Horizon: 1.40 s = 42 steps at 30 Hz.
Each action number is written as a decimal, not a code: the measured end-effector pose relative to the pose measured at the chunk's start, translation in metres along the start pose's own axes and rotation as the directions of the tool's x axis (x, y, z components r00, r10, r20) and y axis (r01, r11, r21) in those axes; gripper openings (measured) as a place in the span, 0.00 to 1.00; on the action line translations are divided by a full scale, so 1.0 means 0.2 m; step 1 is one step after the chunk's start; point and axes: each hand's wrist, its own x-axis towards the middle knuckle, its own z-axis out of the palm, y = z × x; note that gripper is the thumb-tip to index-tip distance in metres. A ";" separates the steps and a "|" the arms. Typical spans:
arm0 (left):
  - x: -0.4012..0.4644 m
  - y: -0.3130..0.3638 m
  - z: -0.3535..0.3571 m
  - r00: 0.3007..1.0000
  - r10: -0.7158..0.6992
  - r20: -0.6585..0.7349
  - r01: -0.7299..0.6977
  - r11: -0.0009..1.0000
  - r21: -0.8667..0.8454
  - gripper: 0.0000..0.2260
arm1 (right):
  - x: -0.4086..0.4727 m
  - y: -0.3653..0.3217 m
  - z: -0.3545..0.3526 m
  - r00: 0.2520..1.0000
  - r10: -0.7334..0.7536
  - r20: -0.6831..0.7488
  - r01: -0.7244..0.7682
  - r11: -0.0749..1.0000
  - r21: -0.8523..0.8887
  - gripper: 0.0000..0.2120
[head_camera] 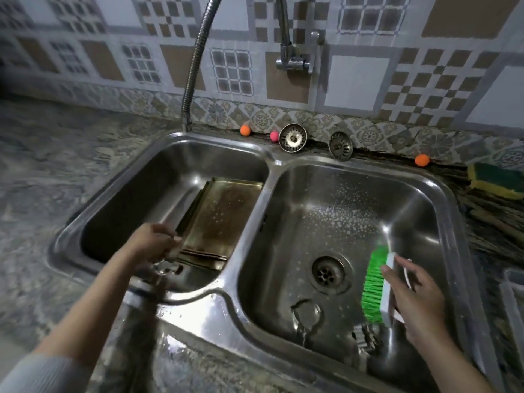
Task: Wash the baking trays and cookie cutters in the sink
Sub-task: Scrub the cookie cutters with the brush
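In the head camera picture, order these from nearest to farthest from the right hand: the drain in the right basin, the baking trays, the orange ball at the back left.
From the right hand, which holds the green brush:
1. Drain, just to its left on the right basin floor.
2. Baking trays, stacked in the left basin, held by the left hand.
3. Orange ball, on the ledge behind the left basin.

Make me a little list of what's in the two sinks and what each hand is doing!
left basin: baking trays, stacked, leaning on the divider
right basin: cookie cutter near the front, drain open, soap flecks
left hand: grips the trays' near left corner
right hand: holds green-bristled scrub brush over the right basin
behind the sink: two strainers, sponge at right
water: none seen running
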 end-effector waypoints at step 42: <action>-0.42 0.37 1.46 0.552 0.109 0.827 -0.830 -0.020 0.557 0.23 | -0.27 -0.39 -0.50 0.948 -0.274 -0.164 0.280 0.960 0.016 0.33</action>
